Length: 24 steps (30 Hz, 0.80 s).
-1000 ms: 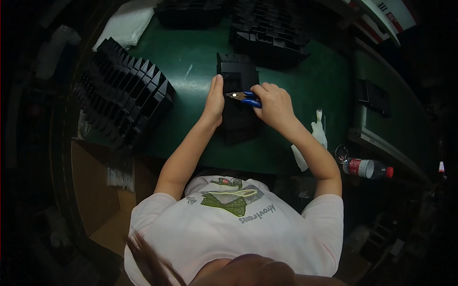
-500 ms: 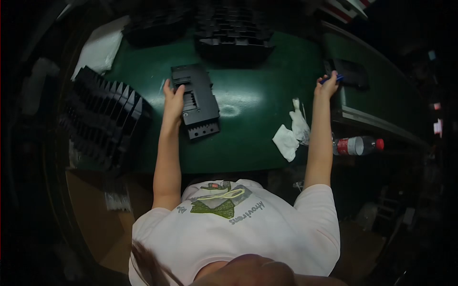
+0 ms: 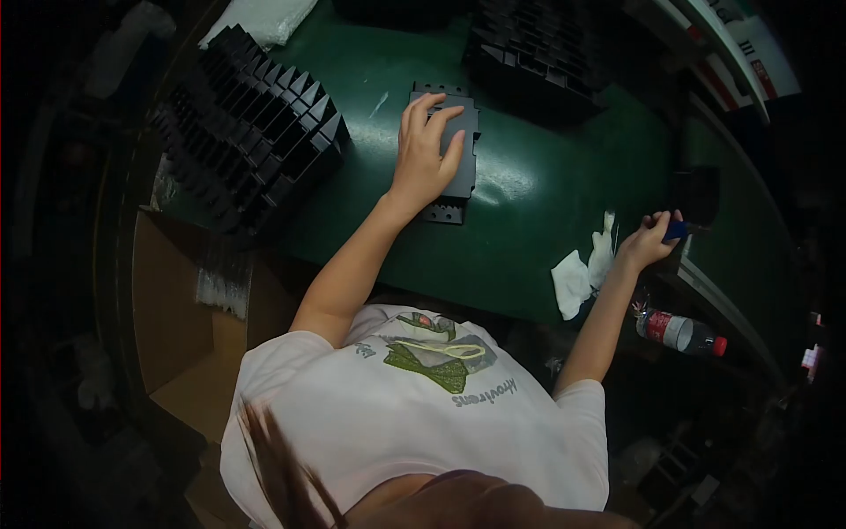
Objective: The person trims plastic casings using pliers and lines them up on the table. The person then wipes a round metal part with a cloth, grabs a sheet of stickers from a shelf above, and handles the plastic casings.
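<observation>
My left hand (image 3: 425, 154) lies over a black plastic part (image 3: 458, 167) on the green table, its fingers spread and apart. The part shows a flat face, with holed and toothed strips at its two ends. The hand covers much of its left side. Off to the right, my right hand (image 3: 650, 240) is closed around a blue-handled tool (image 3: 675, 231); its thin tip points right and its exact kind is unclear. A dark part (image 3: 696, 194) is just beyond that hand, hard to make out in the shadow.
Black ridged parts (image 3: 256, 123) are stacked at the left, with another black stack (image 3: 538, 62) at the back. A white cloth (image 3: 573, 284) lies near the right forearm. A bottle with a red cap (image 3: 677, 331) lies to the right. A cardboard box (image 3: 172, 309) stands at lower left.
The view has turned. My left hand has gone from the part's left edge to over its top, and the part now shows a plainer face. My right hand still holds the blue-handled tool.
</observation>
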### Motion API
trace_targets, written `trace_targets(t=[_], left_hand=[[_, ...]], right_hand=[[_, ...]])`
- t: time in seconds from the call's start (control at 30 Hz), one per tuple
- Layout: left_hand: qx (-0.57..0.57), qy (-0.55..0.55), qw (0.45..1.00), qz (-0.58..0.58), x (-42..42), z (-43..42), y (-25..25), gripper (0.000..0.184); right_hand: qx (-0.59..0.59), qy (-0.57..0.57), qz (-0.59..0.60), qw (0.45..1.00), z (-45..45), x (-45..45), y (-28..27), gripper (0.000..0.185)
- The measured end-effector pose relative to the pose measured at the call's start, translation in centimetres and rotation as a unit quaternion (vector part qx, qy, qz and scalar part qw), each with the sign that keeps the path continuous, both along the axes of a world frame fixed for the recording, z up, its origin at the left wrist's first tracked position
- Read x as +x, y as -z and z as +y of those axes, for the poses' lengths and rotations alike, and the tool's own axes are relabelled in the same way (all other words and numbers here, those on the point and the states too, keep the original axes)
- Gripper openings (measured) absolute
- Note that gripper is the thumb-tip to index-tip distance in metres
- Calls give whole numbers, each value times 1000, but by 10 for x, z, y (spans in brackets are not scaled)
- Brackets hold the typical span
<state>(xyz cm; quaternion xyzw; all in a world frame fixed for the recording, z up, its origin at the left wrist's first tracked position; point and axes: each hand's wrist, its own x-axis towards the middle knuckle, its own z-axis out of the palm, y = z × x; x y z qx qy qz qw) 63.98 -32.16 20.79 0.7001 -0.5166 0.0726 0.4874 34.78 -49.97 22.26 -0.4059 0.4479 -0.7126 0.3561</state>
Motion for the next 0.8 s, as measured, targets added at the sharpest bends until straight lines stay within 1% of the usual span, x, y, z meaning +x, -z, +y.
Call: trace_targets(t=[0.07,0.1,0.13,0.17,0.2,0.23,0.27,0.3,0.33,0.4,0.43,0.47,0.5,0.53,0.57,0.6,0.63,0.7,0.73,0.8], left_hand=[[-8,67,992,103,-4,0,-3,30],[-10,74,992,103,-8,0,-5,30],[4,132,967,217,-12,2,-8,30],[21,188,926,326,-15,3,-9,31],[22,195,925,325,-18,4,-9,31],[36,249,870,424,-21,3,-8,36],[52,300,801,516,-25,2,-6,41],[78,329,757,560,-30,0,-4,56],[81,335,754,560,-32,-1,-3,56],[118,421,594,676,-32,2,-1,62],[98,465,532,701,-31,2,1,63],[103,465,532,700,-30,1,-1,63],[87,406,587,695,-30,1,-5,59],[69,344,637,686,-30,0,-10,57],[48,278,683,674,-31,0,-12,55],[47,278,682,674,-30,1,-12,55],[47,255,679,687,-28,1,-12,55],[34,227,662,713,-27,2,-17,61],[34,228,663,712,-28,3,-19,61],[-12,249,697,672,-29,4,-20,68]], right_hand=[[-18,-64,-30,997,32,12,5,21],[-7,-78,-7,997,53,21,7,20],[4,-92,16,996,73,30,10,19],[-19,-132,55,990,88,33,24,18],[-41,-170,94,980,104,34,37,16],[-37,-192,105,975,126,42,38,15],[-32,-214,116,969,148,49,38,14],[-42,-242,130,961,168,50,48,15],[-49,-272,143,950,185,49,58,16],[-61,-341,274,897,205,48,56,24],[-71,-373,289,879,208,49,50,27],[-83,-404,304,859,210,51,41,30],[-73,-447,331,828,206,49,41,31],[-73,-445,331,829,203,47,37,31],[-73,-478,338,808,200,44,30,29],[-75,-511,345,784,195,45,21,28],[-77,-511,345,783,187,44,16,28],[-173,-516,361,757,172,40,10,27],[-150,-500,331,786,169,35,10,30],[-150,-430,290,842,161,33,-1,36]])
